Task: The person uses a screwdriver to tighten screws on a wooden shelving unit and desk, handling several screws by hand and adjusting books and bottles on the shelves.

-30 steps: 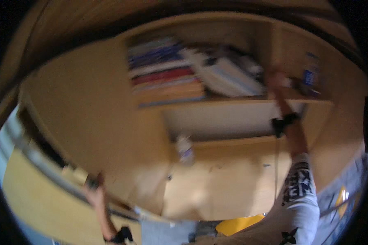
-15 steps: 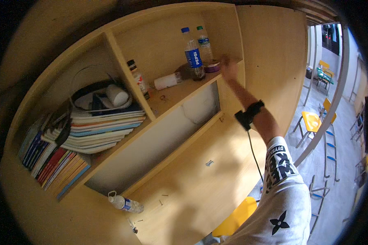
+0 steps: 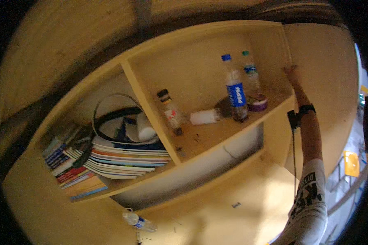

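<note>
My right arm, in a pale sleeve with dark print and a black wrist strap trailing a cable, stretches up the right side. My right hand (image 3: 292,74) is at the right edge of the wooden shelf (image 3: 229,141); its fingers are too blurred to read. Nearest it on the shelf are a green-capped clear bottle (image 3: 252,75), a round purple-sided item (image 3: 258,103) and a blue-capped bottle (image 3: 235,96) with some dark liquid. Farther left, a white cylinder (image 3: 203,117) lies down beside a black-capped bottle (image 3: 171,112). My left hand is out of view.
The left compartment holds stacked books (image 3: 122,159), with a dark headband-like item and a white cylinder (image 3: 146,132) on top. On the desk (image 3: 216,224) below lie a clear bottle (image 3: 140,221) and small scraps. A yellow chair (image 3: 351,164) stands beyond the right panel.
My right hand has moved from beside the purple-sided item to the shelf's right edge. The view has shifted, so the shelf sits lower and farther right. The bottles keep their places.
</note>
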Demonstrator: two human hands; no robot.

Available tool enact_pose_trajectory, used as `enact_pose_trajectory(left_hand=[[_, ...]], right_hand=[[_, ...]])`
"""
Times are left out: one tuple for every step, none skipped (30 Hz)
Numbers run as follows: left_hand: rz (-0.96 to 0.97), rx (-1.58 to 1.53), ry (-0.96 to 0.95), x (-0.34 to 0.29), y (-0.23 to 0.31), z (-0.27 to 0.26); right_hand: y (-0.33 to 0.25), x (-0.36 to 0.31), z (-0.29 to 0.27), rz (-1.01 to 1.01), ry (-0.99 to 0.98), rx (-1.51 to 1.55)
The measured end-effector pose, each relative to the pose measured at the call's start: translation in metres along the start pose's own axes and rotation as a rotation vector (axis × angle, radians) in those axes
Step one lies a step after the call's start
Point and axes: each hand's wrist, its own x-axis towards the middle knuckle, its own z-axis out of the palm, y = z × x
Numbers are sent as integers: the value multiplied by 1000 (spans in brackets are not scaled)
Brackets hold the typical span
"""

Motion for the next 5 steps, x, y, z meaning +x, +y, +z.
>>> enact_pose_trajectory(left_hand=[[-10, 23, 21, -1, -4, -17], [-22, 52, 41, -4, -7, -32], [-43, 57, 31, -5, -20, -36], [-64, 52, 28, -6, -35, -40], [-79, 48, 25, -9, -47, -44]], right_hand=[[3, -2, 27, 27, -16, 14], [-2, -15, 54, 42, -46, 20], [-2, -20, 64, 23, -58, 22], [2, -30, 74, -18, -80, 25], [-12, -41, 92, -66, -109, 58]])
